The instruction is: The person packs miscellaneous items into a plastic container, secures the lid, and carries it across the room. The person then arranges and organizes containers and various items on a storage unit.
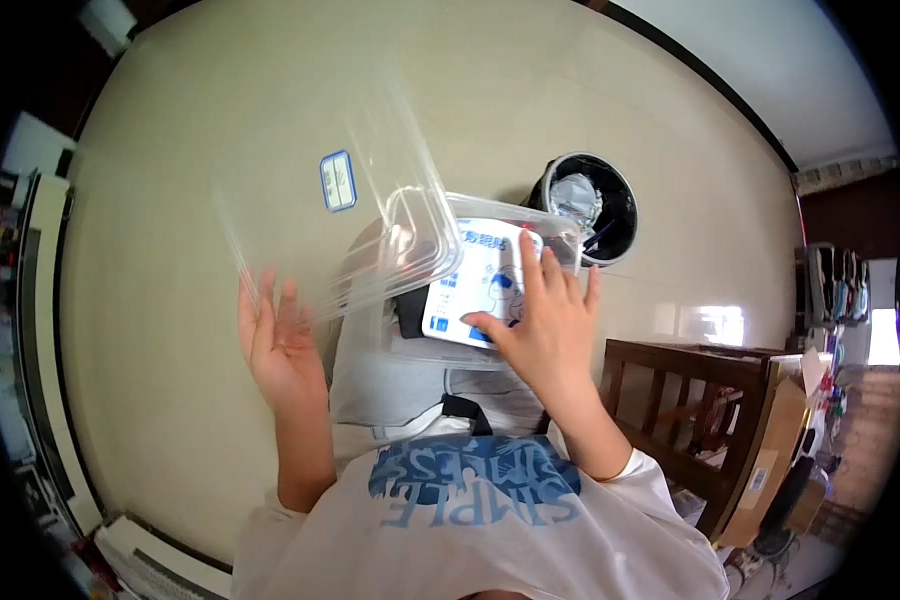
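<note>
A large clear plastic lid, smeared at its far side, is tilted up on the left with a blue-edged label on it. My left hand grips the lid's near edge, fingers curled upward. A clear plastic box rests on my lap. Inside it lies a white packet with blue print and a cartoon figure. My right hand lies over the packet's right part, fingers spread, thumb and index touching its face. Something black shows beside the packet, partly under it.
Just beyond the box, a black-lined bin with crumpled plastic stands on the tiled floor. To my right is a brown wooden slatted frame with a cardboard box at its end. Shelving runs along the left.
</note>
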The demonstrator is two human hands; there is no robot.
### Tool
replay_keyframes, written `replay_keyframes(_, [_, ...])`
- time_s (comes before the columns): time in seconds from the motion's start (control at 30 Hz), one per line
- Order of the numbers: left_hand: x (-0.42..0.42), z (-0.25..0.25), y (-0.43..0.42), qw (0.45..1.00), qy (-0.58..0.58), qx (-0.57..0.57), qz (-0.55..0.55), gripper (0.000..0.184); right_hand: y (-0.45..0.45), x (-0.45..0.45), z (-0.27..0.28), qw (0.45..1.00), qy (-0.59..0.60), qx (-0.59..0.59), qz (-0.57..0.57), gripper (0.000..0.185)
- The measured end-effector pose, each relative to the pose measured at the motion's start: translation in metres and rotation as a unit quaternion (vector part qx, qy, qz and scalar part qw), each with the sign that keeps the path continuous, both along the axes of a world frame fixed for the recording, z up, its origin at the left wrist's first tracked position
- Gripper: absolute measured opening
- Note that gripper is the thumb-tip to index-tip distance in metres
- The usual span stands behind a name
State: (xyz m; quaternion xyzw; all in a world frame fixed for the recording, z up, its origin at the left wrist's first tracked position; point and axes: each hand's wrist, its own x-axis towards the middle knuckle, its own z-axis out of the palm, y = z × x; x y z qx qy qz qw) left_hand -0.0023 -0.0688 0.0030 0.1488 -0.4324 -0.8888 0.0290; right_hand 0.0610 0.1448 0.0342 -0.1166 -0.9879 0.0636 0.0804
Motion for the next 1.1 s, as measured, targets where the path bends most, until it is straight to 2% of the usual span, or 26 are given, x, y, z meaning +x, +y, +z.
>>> replay_keyframes(0.1, [0.008, -0.017, -0.006, 0.997, 0.000, 0.017, -0.070, 0.042, 0.001, 0.001, 0.002, 0.998, -0.026, -0.054, -0.001, 0.072])
replay_keyframes(0.17, [0.012, -0.006, 0.006, 0.987, -0.144, 0.076, -0.009, 0.040, 0.008, 0.006, -0.001, 0.995, 0.075, -0.069, 0.011, 0.066])
replay_keyframes(0.23, [0.010, -0.029, -0.006, 0.993, -0.076, 0.073, -0.050, 0.038, 0.029, 0.015, -0.004, 0.969, 0.173, -0.155, 0.087, 0.054])
replay_keyframes(0.3, [0.003, -0.027, -0.006, 0.990, -0.130, 0.059, -0.012, 0.040, 0.044, 0.026, 0.012, 0.890, 0.186, -0.414, 0.043, 0.046])
replay_keyframes(0.33, [0.003, -0.023, 0.000, 0.994, -0.080, 0.059, -0.054, 0.041, 0.064, 0.035, 0.015, 0.873, 0.240, -0.425, -0.008, 0.040])
replay_keyframes(0.37, [0.005, -0.018, 0.003, 0.994, -0.032, 0.051, -0.088, 0.042, 0.095, 0.054, 0.003, 0.840, 0.252, -0.469, -0.109, 0.038])
replay_keyframes(0.4, [0.006, -0.016, 0.006, 0.992, -0.032, 0.055, -0.108, 0.042, 0.122, 0.067, 0.016, 0.780, 0.355, -0.502, -0.117, 0.036])
replay_keyframes(0.47, [0.006, -0.016, 0.011, 0.995, 0.004, -0.073, -0.070, 0.043, 0.164, 0.097, 0.051, 0.658, 0.500, -0.473, -0.305, 0.028])
replay_keyframes(0.5, [0.004, -0.019, 0.007, 0.995, 0.007, -0.069, -0.076, 0.043, 0.196, 0.123, 0.062, 0.645, 0.548, -0.463, -0.262, 0.029])
replay_keyframes(0.57, [0.002, -0.028, -0.005, 0.982, -0.044, -0.094, -0.158, 0.043, 0.286, 0.205, 0.060, 0.593, 0.643, -0.383, -0.296, 0.035])
replay_keyframes(0.6, [0.001, -0.032, -0.009, 0.982, -0.046, -0.093, -0.160, 0.043, 0.320, 0.242, 0.068, 0.514, 0.704, -0.323, -0.368, 0.038])
replay_keyframes(0.63, [-0.001, -0.036, -0.011, 0.974, -0.043, -0.124, -0.184, 0.047, 0.324, 0.253, 0.090, 0.513, 0.749, -0.239, -0.345, 0.035])
replay_keyframes(0.67, [-0.001, -0.038, -0.013, 0.965, -0.040, -0.157, -0.208, 0.051, 0.367, 0.312, 0.096, 0.608, 0.692, -0.183, -0.344, 0.034])
replay_keyframes(0.7, [0.001, -0.039, -0.012, 0.965, -0.043, -0.161, -0.205, 0.051, 0.362, 0.322, 0.116, 0.628, 0.672, -0.110, -0.377, 0.037])
replay_keyframes(0.73, [0.001, -0.040, -0.008, 0.959, -0.017, -0.188, -0.213, 0.047, 0.376, 0.341, 0.131, 0.678, 0.597, -0.010, -0.430, 0.043])
replay_keyframes(0.77, [0.002, -0.040, -0.006, 0.951, 0.004, -0.220, -0.216, 0.044, 0.373, 0.368, 0.139, 0.698, 0.477, 0.013, -0.534, 0.038])
replay_keyframes(0.8, [0.006, -0.036, 0.000, 0.952, -0.011, -0.235, -0.198, 0.043, 0.366, 0.373, 0.146, 0.710, 0.374, 0.096, -0.589, 0.033])
replay_keyframes(0.83, [0.010, -0.031, 0.008, 0.951, -0.027, -0.256, -0.169, 0.042, 0.386, 0.406, 0.142, 0.748, 0.282, 0.136, -0.586, 0.034])
replay_keyframes(0.87, [0.011, -0.031, 0.013, 0.941, 0.001, -0.291, -0.173, 0.041, 0.404, 0.431, 0.134, 0.760, 0.190, 0.239, -0.573, 0.046])
replay_keyframes(0.9, [0.010, -0.031, 0.015, 0.926, 0.028, -0.329, -0.183, 0.040, 0.422, 0.457, 0.121, 0.768, 0.102, 0.287, -0.564, 0.055])
replay_keyframes(0.93, [0.011, -0.029, 0.021, 0.932, 0.028, -0.313, -0.180, 0.040, 0.351, 0.362, 0.134, 0.643, -0.042, 0.305, -0.701, 0.061])
replay_keyframes(0.97, [0.012, -0.028, 0.026, 0.940, 0.029, -0.289, -0.179, 0.040, 0.351, 0.362, 0.127, 0.635, -0.074, 0.425, -0.640, 0.054])
replay_keyframes(1.0, [0.014, -0.029, 0.026, 0.941, 0.020, -0.298, -0.161, 0.040, 0.334, 0.335, 0.119, 0.627, -0.016, 0.530, -0.571, 0.043])
replay_keyframes(1.03, [0.015, -0.030, 0.027, 0.936, 0.046, -0.287, -0.196, 0.040, 0.340, 0.318, 0.110, 0.639, -0.012, 0.528, -0.559, 0.043])
replay_keyframes(1.07, [0.019, -0.030, 0.027, 0.930, 0.072, -0.275, -0.233, 0.040, 0.347, 0.303, 0.101, 0.751, 0.056, 0.522, -0.401, 0.039])
replay_keyframes(1.1, [0.022, -0.027, 0.027, 0.931, 0.065, -0.279, -0.224, 0.040, 0.350, 0.290, 0.094, 0.830, 0.121, 0.494, -0.230, 0.035])
